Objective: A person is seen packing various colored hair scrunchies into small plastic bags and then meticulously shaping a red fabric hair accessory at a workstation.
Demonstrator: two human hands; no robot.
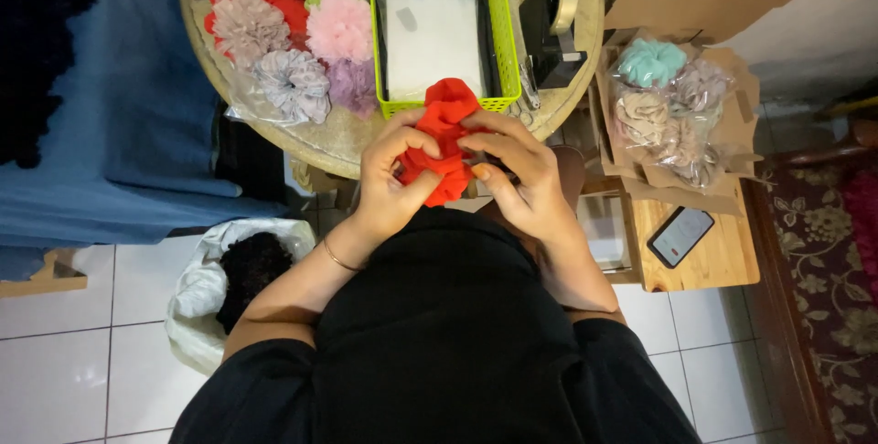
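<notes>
While we look down past the black top, we see the red scrunchie bunched between both hands, held in the air just off the near edge of the round bench and in front of the lime-green basket. Our left hand pinches its left and lower folds, thumb under and fingers curled over the top; our right hand closes on its right side, fingertips pressed into the fabric. So each grip is clamped on the cloth, neither one apart.

We judge the step in hand to be shaping or gathering the fabric, with the ruffles being worked round. A further move would call for both hands to keep hold while one shifts along the band, so the gathers do not slip.

Inside the basket lie clear flat bags. Left of it, on the bench, a heap of finished scrunchies in pink, grey, lilac, green and red lies partly under plastic wrap. Right of the basket stands a black tape dispenser. Further right, a bag of pastel scrunchies lies on brown paper, and a phone rests on a small wooden table. Near left, on the tiled floor, a white sack holds dark fabric.
</notes>
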